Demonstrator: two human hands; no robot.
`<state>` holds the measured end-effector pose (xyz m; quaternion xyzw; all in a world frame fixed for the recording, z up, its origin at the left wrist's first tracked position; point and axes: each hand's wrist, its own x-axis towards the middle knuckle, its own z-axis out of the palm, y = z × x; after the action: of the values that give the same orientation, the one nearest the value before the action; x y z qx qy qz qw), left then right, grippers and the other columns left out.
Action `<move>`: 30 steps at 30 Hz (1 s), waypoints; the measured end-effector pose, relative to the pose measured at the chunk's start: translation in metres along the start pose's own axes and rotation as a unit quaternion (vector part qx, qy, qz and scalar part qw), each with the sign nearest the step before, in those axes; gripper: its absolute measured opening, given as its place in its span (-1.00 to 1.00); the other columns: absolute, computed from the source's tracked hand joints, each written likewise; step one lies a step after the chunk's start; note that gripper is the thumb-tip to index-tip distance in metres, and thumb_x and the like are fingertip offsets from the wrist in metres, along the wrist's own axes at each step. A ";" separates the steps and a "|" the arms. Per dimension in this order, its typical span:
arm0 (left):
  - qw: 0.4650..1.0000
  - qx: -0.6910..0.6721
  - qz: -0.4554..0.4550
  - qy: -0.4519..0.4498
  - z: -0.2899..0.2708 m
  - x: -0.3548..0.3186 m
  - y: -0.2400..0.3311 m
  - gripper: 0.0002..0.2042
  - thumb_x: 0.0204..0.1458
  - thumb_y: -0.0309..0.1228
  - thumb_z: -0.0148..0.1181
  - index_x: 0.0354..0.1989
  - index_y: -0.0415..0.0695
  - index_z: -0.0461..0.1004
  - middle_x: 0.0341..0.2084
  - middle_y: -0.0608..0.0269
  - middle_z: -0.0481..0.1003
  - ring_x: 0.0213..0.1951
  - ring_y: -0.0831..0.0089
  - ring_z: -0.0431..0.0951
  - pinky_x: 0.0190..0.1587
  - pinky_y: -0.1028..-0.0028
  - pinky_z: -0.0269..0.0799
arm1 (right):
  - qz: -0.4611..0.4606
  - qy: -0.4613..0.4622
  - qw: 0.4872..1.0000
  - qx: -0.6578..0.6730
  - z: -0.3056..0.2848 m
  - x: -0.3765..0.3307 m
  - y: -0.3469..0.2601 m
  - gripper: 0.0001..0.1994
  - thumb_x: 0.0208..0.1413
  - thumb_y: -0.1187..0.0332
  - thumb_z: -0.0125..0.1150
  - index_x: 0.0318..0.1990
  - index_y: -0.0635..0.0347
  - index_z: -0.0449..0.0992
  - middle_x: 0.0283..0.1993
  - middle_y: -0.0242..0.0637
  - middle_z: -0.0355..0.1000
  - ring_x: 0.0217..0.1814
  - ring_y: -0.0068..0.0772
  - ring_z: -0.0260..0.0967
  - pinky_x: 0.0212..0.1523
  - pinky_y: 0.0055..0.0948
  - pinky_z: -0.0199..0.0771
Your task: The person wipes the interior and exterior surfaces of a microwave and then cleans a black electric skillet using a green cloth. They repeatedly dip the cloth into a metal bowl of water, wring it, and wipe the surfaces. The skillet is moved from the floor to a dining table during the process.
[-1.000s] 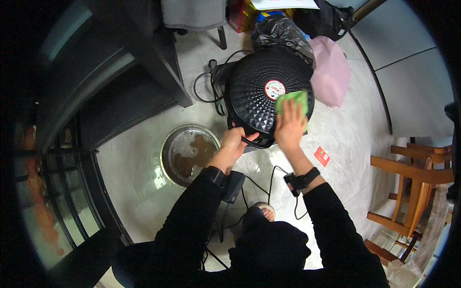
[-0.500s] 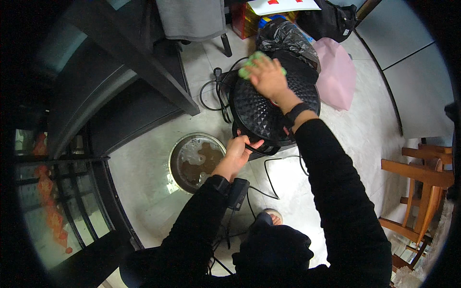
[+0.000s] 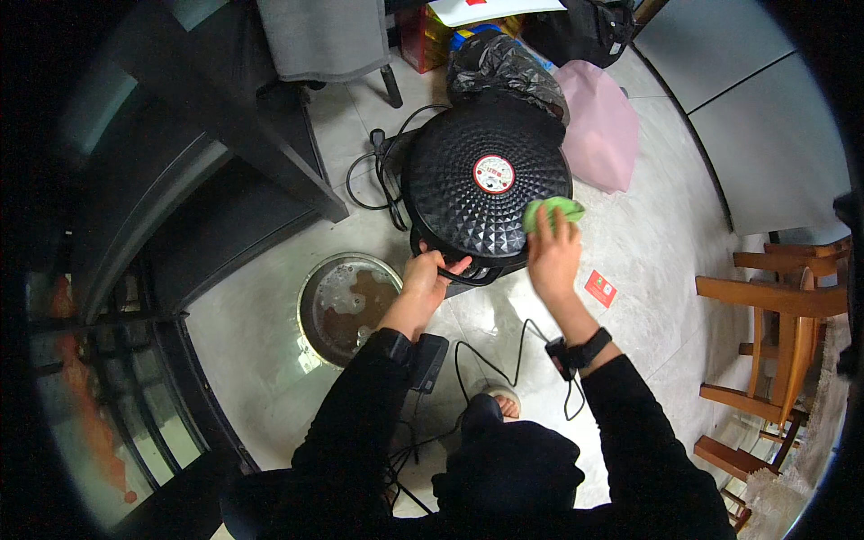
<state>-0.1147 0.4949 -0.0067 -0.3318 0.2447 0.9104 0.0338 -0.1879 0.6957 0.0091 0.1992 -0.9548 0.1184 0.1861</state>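
A round black electric pan with a faceted top and a red-rimmed white disc at its middle sits before me. My left hand is closed round the black handle at its near edge. A green cloth lies under the fingers of my right hand, pressed to the pan's right near rim. Left of the pan, on the floor, stands a metal basin of murky, foamy water.
A coiled black power cord lies left of the pan. Behind it are a black plastic bag and a pink bag. A red card is on the floor; wooden chairs stand at right. Cables run near my foot.
My right hand has swept the green cloth from the pan's far left rim to its near right rim, uncovering the middle disc. My left hand keeps its hold on the handle.
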 end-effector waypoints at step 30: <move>0.999 0.051 -0.002 0.018 -0.001 -0.001 -0.003 -0.59 -0.04 -0.71 -0.23 0.04 -0.19 0.21 -0.05 0.05 0.32 -0.08 0.16 0.45 -0.07 0.20 0.55 | -0.077 -0.003 0.996 0.034 0.022 0.067 -0.003 -0.57 0.04 0.37 0.10 0.13 0.07 0.34 0.18 -0.30 0.28 0.19 -0.12 0.17 0.08 -0.18 0.16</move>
<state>-0.1123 0.4973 -0.0081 -0.3463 0.2908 0.8906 0.0482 -0.2500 0.6638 0.0164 0.2785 -0.9325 0.1358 0.1853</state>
